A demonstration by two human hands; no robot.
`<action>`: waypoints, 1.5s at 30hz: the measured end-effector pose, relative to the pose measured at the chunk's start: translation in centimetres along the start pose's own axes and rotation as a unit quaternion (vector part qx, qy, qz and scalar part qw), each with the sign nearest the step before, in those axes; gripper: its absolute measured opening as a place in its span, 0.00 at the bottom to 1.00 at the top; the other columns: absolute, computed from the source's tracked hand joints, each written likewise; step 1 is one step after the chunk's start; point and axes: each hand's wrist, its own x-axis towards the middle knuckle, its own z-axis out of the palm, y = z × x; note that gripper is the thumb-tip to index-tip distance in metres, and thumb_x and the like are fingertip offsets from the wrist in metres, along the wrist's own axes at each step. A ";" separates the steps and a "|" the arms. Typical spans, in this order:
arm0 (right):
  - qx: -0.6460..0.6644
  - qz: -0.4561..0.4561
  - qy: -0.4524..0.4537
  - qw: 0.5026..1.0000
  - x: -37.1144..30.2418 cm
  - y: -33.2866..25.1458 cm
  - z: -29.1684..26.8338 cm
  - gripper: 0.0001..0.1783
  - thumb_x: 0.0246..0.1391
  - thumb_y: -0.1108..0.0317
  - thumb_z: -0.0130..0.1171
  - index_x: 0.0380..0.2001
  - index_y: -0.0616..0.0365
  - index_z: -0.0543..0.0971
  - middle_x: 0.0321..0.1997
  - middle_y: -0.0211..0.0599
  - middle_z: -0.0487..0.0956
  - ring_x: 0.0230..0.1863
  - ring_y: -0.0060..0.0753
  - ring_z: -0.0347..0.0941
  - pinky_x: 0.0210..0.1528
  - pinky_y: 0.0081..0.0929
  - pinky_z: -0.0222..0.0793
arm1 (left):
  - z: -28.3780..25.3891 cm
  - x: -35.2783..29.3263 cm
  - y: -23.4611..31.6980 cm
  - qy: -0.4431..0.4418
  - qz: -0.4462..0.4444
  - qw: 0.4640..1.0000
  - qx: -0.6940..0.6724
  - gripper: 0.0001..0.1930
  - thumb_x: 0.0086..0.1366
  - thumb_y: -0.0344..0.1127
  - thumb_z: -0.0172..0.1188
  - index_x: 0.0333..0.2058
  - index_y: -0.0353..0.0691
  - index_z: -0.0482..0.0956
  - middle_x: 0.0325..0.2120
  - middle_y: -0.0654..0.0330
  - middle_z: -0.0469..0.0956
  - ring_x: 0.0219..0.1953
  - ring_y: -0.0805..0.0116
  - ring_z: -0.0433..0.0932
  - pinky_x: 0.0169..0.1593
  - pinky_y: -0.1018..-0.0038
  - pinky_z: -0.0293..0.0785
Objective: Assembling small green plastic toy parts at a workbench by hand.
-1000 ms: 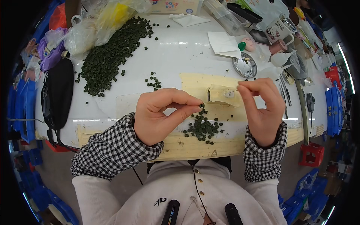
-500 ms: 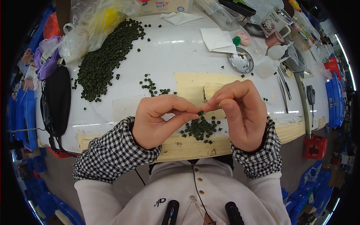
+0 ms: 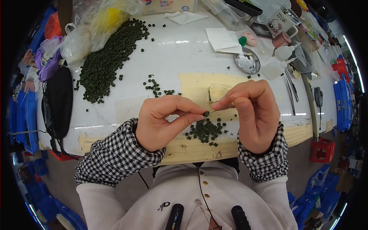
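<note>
My left hand (image 3: 159, 120) pinches a small dark green piece (image 3: 206, 114) between thumb and forefinger. Just to its right, my right hand (image 3: 257, 120) has its fingers curled and thumb raised, with a tiny pale bit seeming to show at the fingertips; what it is I cannot make out. A small gap separates the right forefinger from the held piece. Below the fingertips lies a small pile of similar green pieces (image 3: 206, 131) on the table. Behind the right fingers sits a yellow tape-covered block (image 3: 219, 92), partly hidden.
A large heap of green pieces (image 3: 105, 63) spreads at the back left, beside plastic bags (image 3: 76, 46) and a black pouch (image 3: 57, 103). At right are a round metal dish (image 3: 246, 66), tweezers (image 3: 289, 92), small white squeeze bottles (image 3: 273, 70) and a mug (image 3: 281, 23).
My right hand has drawn slightly away to the right, opening a gap between its fingertips and the piece in my left hand. The left hand stays nearly still.
</note>
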 end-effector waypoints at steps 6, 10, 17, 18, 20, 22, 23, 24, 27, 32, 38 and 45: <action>-0.304 -0.096 0.113 0.941 0.9 0.8 -2.0 0.05 0.60 0.74 0.57 0.32 0.65 0.74 0.29 0.38 0.77 0.30 0.31 0.76 0.35 0.23 0.71 | 0.0 0.0 0.2 0.007 0.001 1.000 -0.006 0.08 0.60 0.16 0.58 0.39 0.29 0.79 0.37 0.50 0.82 0.41 0.67 0.81 0.47 0.74 0.78; -0.411 -0.105 0.066 0.903 1.1 1.3 -2.2 0.06 0.52 0.75 0.63 0.30 0.64 0.75 0.29 0.40 0.76 0.31 0.41 0.73 0.36 0.31 0.70 | 0.0 -0.2 0.0 0.051 -0.003 0.999 -0.016 0.08 0.61 0.17 0.59 0.39 0.29 0.80 0.37 0.52 0.82 0.40 0.69 0.81 0.47 0.75 0.77; -0.410 -0.130 0.045 0.902 0.5 0.0 -1.4 0.15 0.47 0.78 0.65 0.41 0.62 0.80 0.34 0.41 0.76 0.34 0.42 0.72 0.36 0.32 0.70 | -0.2 0.0 0.1 0.105 0.024 0.994 -0.004 0.08 0.62 0.20 0.61 0.40 0.31 0.80 0.36 0.55 0.82 0.39 0.72 0.80 0.47 0.76 0.78; -0.371 -0.121 0.017 0.921 0.2 -0.6 -0.9 0.15 0.47 0.79 0.65 0.41 0.63 0.80 0.34 0.42 0.76 0.34 0.42 0.73 0.36 0.32 0.70 | -0.2 0.0 0.2 0.104 0.028 0.994 0.001 0.08 0.62 0.20 0.61 0.40 0.31 0.80 0.36 0.55 0.82 0.39 0.72 0.80 0.47 0.76 0.78; -0.279 -0.111 -0.062 0.952 0.2 -0.7 -0.3 0.19 0.50 0.81 0.60 0.48 0.63 0.79 0.36 0.42 0.77 0.34 0.39 0.74 0.36 0.27 0.70 | -0.3 -0.2 0.4 0.105 0.032 0.994 0.016 0.08 0.61 0.18 0.60 0.40 0.31 0.80 0.36 0.55 0.82 0.39 0.72 0.80 0.45 0.77 0.76; -0.190 -0.040 -0.088 0.977 -0.2 -0.5 0.7 0.20 0.53 0.82 0.58 0.50 0.64 0.77 0.38 0.42 0.77 0.35 0.35 0.74 0.37 0.24 0.70 | -0.2 -0.1 0.5 0.099 0.039 0.994 0.018 0.08 0.61 0.17 0.59 0.39 0.30 0.80 0.36 0.55 0.81 0.39 0.71 0.79 0.44 0.77 0.75; -0.144 -0.004 -0.100 0.984 -0.4 -0.5 0.9 0.20 0.54 0.82 0.56 0.52 0.64 0.77 0.39 0.42 0.77 0.36 0.33 0.75 0.38 0.23 0.70 | -0.1 0.0 0.5 0.096 0.044 0.994 0.016 0.08 0.61 0.17 0.59 0.39 0.30 0.79 0.36 0.55 0.81 0.39 0.71 0.80 0.44 0.77 0.75; -0.124 0.003 -0.116 0.985 -0.5 -0.4 1.0 0.21 0.57 0.82 0.53 0.54 0.64 0.75 0.41 0.42 0.77 0.38 0.30 0.75 0.39 0.20 0.70 | -0.2 0.0 0.5 0.095 0.047 0.994 0.016 0.08 0.61 0.17 0.59 0.40 0.30 0.79 0.36 0.55 0.81 0.39 0.71 0.80 0.44 0.77 0.76; -0.098 0.004 -0.124 0.987 -0.6 0.2 1.2 0.21 0.57 0.82 0.54 0.55 0.63 0.75 0.41 0.42 0.77 0.37 0.30 0.75 0.38 0.20 0.70 | -0.3 0.0 0.2 0.092 0.053 0.994 0.013 0.09 0.62 0.21 0.60 0.41 0.32 0.81 0.35 0.55 0.82 0.38 0.72 0.81 0.45 0.77 0.78; -0.098 0.010 -0.141 0.985 -0.7 0.4 1.0 0.22 0.56 0.83 0.54 0.55 0.63 0.75 0.41 0.41 0.77 0.36 0.28 0.74 0.37 0.18 0.70 | -0.2 -0.4 0.2 0.090 0.005 0.995 -0.041 0.08 0.62 0.16 0.57 0.40 0.29 0.80 0.37 0.53 0.81 0.41 0.68 0.80 0.47 0.75 0.77; -0.145 -0.043 -0.154 0.976 -0.6 0.7 0.8 0.23 0.54 0.83 0.57 0.54 0.63 0.76 0.40 0.40 0.77 0.33 0.29 0.74 0.35 0.19 0.70 | 0.1 -0.5 -0.1 0.095 -0.028 0.990 -0.096 0.08 0.62 0.16 0.57 0.39 0.28 0.80 0.37 0.53 0.81 0.41 0.68 0.81 0.48 0.75 0.79; -0.157 -0.065 -0.158 0.973 -0.4 0.8 0.5 0.23 0.53 0.83 0.58 0.54 0.63 0.76 0.40 0.40 0.77 0.33 0.30 0.75 0.35 0.20 0.71 | -0.1 -0.4 0.0 0.087 -0.023 0.991 -0.101 0.08 0.63 0.20 0.59 0.40 0.29 0.81 0.37 0.54 0.82 0.41 0.71 0.81 0.48 0.77 0.78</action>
